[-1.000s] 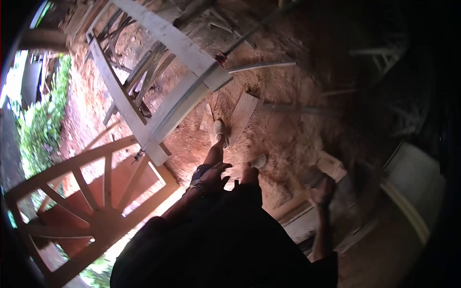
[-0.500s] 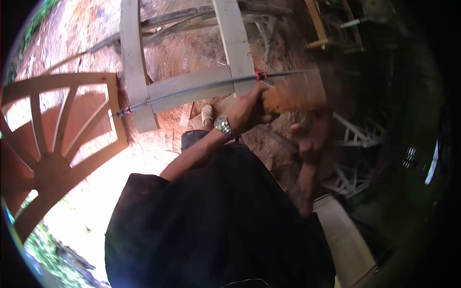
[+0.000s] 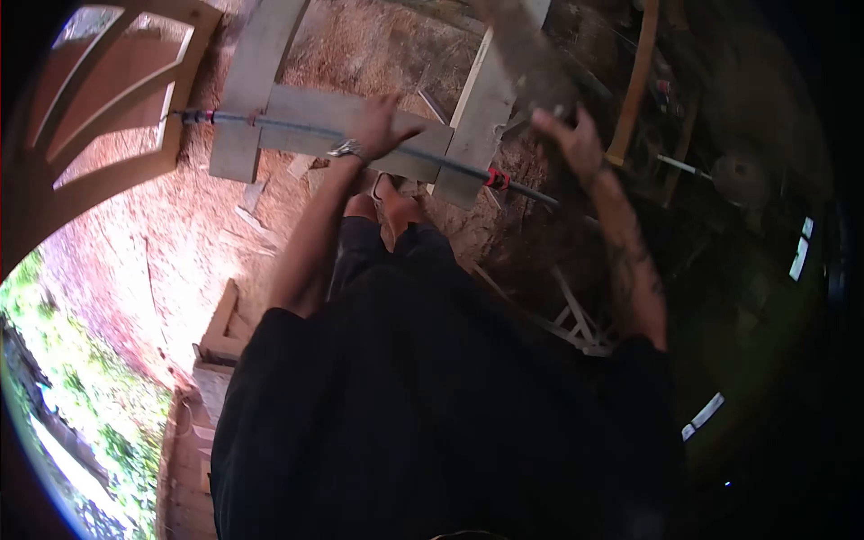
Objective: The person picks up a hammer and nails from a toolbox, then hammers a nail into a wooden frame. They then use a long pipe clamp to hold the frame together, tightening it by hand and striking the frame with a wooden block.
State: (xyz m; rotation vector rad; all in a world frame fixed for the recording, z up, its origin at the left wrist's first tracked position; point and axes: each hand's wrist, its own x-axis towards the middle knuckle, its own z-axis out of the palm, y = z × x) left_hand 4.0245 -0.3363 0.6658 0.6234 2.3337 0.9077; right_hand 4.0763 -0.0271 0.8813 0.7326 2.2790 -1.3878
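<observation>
My left hand [image 3: 382, 128], a watch on its wrist, lies with fingers spread on the flat wooden rail [image 3: 310, 106] of a frame. A long bar clamp [image 3: 423, 160] with red fittings runs along that rail, just under the hand. My right hand [image 3: 578, 144] grips the near end of a wooden block [image 3: 533, 67], raised over the right upright board [image 3: 493, 99]; motion blurs the block, and its far end leaves the top of the view. The left upright board [image 3: 256, 76] joins the rail's other end.
A wooden panel [image 3: 175, 90] with fan-like slats stands at the left. An orange-brown wooden bar [image 3: 637, 81] and a round object [image 3: 740, 175] are on the dark right side. Wood offcuts [image 3: 247, 216] and pale strips [image 3: 576, 315] lie on the dusty ground.
My left hand has left the block and moved left onto the rail. My right hand now has the block, farther up and away. The view has shifted, and the slatted panel sits higher.
</observation>
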